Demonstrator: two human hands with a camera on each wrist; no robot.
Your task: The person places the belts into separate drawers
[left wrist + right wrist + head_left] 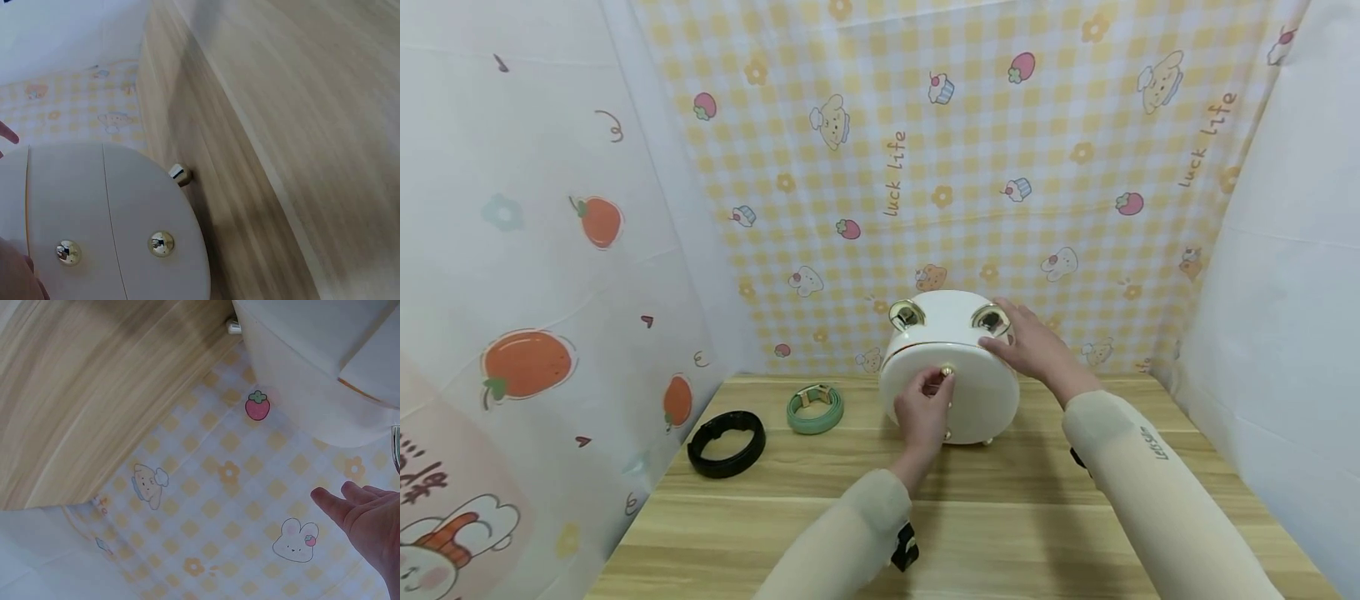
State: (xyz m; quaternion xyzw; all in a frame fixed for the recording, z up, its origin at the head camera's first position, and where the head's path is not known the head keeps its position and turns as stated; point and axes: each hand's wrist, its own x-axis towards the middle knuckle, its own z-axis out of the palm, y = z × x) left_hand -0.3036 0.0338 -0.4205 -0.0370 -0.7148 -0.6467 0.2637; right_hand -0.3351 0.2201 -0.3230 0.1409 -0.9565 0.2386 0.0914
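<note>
"White round box (981, 393): where does it stand, and how will it handle?"

"At twelve o'clock on the tabletop (1000, 542). I judge it stiff, fairly light, smooth enough to slip, its glossy finish easily scuffed. My left grip (923, 410) pinches the top gold knob (947, 370); my right grip (1032, 340), fingers extended, rests at the box's two o'clock, probably steadying it."

"Best hold?"

"The knob for pulling, the rounded sides for lifting."

"And the count?"

"One box, three knobs down its front, two gold rings (907, 314) on top. Two coiled belts: a green belt (815, 423) at nine o'clock from the box, a black belt (722, 468) between eight and nine."
</note>
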